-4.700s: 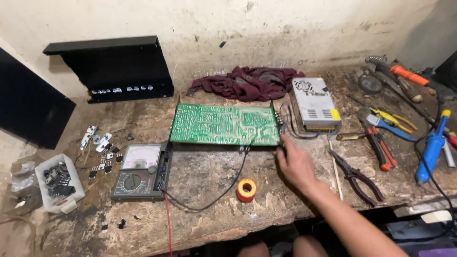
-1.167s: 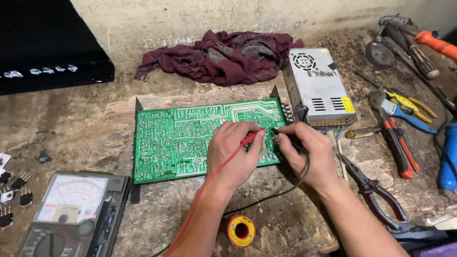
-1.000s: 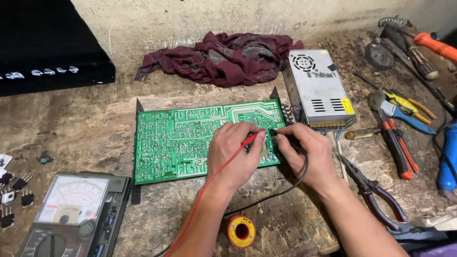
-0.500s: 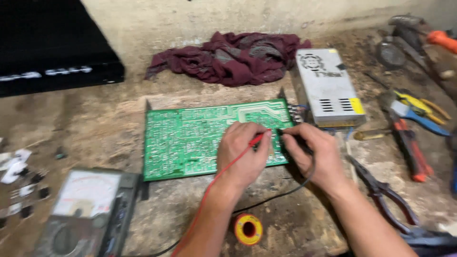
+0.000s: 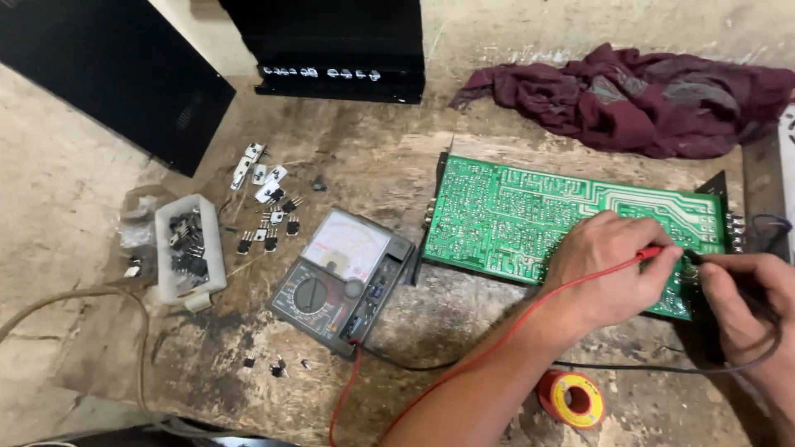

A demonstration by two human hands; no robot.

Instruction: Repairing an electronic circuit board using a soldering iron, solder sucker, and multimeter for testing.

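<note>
L hand (image 5: 609,269) pinches red probe (image 5: 650,252), R hand (image 5: 745,302) grips black probe on green circuit board (image 5: 530,215); white tray (image 5: 189,248) w/ small black parts.

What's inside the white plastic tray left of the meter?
The white tray holds a loose pile of small black components, some with metal legs. How many there are, and what lies beneath the top layer, cannot be seen.

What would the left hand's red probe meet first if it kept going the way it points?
The left hand aims its red probe rightward; the right hand's fingers look like the first thing met, though the tip may touch the green board already.
</note>
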